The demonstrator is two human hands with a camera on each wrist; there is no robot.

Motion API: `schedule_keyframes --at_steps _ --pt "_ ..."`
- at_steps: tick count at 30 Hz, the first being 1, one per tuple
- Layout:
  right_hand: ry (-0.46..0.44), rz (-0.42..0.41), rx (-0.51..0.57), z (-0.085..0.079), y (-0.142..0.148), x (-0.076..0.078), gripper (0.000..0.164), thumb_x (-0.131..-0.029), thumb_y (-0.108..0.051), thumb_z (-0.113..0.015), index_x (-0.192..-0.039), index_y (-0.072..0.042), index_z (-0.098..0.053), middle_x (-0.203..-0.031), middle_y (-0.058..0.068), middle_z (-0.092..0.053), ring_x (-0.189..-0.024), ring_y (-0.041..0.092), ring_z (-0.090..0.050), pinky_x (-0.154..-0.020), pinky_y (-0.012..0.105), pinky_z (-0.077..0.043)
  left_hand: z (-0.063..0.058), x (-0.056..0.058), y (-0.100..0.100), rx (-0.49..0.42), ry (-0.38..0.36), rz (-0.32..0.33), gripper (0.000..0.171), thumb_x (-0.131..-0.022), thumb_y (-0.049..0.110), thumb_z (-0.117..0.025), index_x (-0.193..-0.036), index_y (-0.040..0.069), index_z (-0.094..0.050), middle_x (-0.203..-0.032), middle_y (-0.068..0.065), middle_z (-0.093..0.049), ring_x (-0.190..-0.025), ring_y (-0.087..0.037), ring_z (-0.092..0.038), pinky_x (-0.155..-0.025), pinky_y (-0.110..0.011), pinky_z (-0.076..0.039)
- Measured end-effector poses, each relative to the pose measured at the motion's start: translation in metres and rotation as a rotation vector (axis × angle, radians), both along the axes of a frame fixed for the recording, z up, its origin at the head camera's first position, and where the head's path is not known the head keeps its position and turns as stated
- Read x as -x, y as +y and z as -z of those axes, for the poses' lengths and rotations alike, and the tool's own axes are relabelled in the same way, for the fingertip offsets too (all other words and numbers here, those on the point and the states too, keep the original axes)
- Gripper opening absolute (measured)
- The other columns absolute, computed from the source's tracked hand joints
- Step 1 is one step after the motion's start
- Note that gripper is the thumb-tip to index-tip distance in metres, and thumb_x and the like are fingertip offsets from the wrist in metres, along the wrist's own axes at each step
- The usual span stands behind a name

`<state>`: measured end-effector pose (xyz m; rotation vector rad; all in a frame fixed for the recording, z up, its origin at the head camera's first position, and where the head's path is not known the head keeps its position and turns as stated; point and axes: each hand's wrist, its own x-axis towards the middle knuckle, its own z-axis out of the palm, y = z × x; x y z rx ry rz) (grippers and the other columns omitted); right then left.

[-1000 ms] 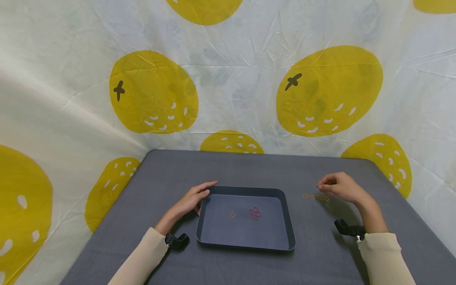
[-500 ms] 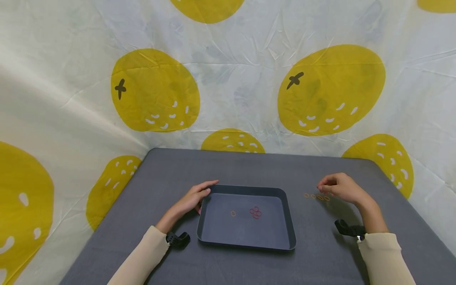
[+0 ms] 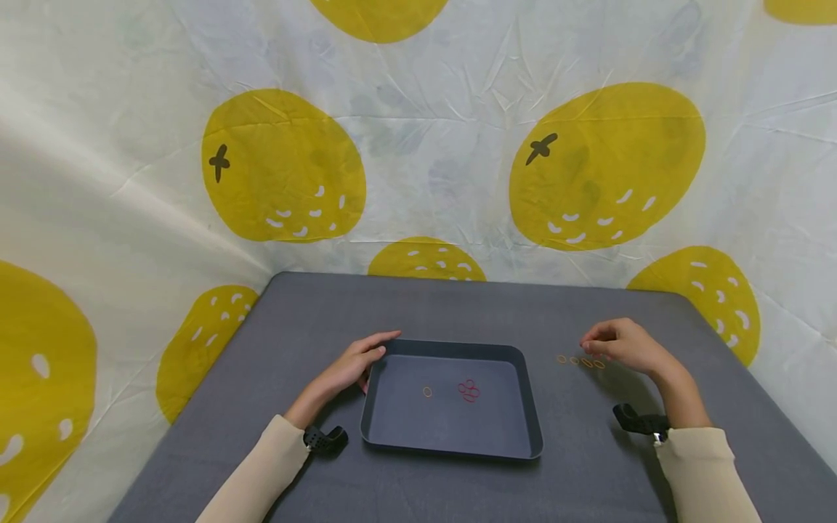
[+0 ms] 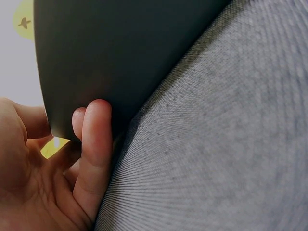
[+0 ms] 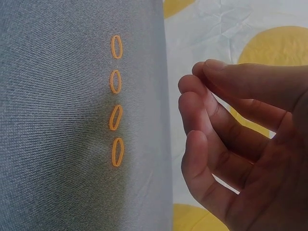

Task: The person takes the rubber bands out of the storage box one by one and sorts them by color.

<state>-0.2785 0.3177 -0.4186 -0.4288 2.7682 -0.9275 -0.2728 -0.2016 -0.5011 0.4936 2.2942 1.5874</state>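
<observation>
A dark grey tray (image 3: 451,439) sits on the table, with one yellow rubber band (image 3: 427,392) and a cluster of several red rubber bands (image 3: 468,393) in it. My left hand (image 3: 353,363) holds the tray's far left corner, thumb at the rim; the left wrist view shows fingertips (image 4: 97,125) against the outer wall. To the right of the tray, several yellow rubber bands (image 5: 115,82) lie in a row on the cloth. Over that row hovers my right hand (image 3: 628,345), fingers loosely bent, thumb close to the index fingertip and nothing visible between them.
A grey cloth covers the table (image 3: 451,494). Behind and beside it hangs a white curtain (image 3: 438,160) printed with large yellow fruit. Each wrist wears a black camera strap (image 3: 325,440), below a cream sleeve (image 3: 702,465).
The whole head view has shifted very slightly. Both hands, the tray and the rubber bands stay where they were.
</observation>
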Motion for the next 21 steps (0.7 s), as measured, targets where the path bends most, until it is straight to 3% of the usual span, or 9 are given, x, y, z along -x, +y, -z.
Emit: schedule_keyframes --at_steps 2,9,21 --pt "0.0 0.001 0.0 0.0004 -0.0003 0.0006 0.024 -0.102 -0.015 -0.066 -0.109 0.005 -0.075 -0.097 0.012 -0.076 -0.075 0.015 -0.061 -0.065 0.028 -0.053 0.0 -0.0002 -0.0003 0.001 0.003 0.0 0.045 -0.114 0.027 -0.04 -0.159 0.027 -0.044 -0.128 -0.027 -0.063 -0.049 -0.017 -0.053 -0.047 -0.036 -0.056" --pt "-0.005 -0.001 0.003 0.0016 -0.0017 0.001 0.023 -0.101 -0.015 -0.066 -0.109 0.005 -0.074 -0.093 0.009 -0.075 -0.074 0.016 -0.06 -0.064 0.029 -0.052 -0.0015 -0.0002 0.0 -0.011 0.003 0.002 0.045 -0.114 0.025 -0.041 -0.158 0.028 -0.045 -0.154 -0.021 -0.048 -0.049 -0.018 -0.052 -0.047 -0.037 -0.056" --pt "-0.009 -0.013 0.01 0.0039 -0.0081 0.0011 0.023 -0.101 -0.015 -0.066 -0.108 0.006 -0.074 -0.087 0.008 -0.072 -0.072 0.015 -0.059 -0.062 0.031 -0.052 -0.0012 0.0003 -0.001 -0.015 -0.007 0.006 0.045 -0.113 0.026 -0.042 -0.158 0.027 -0.045 -0.156 -0.021 -0.047 -0.049 -0.017 -0.052 -0.047 -0.036 -0.056"
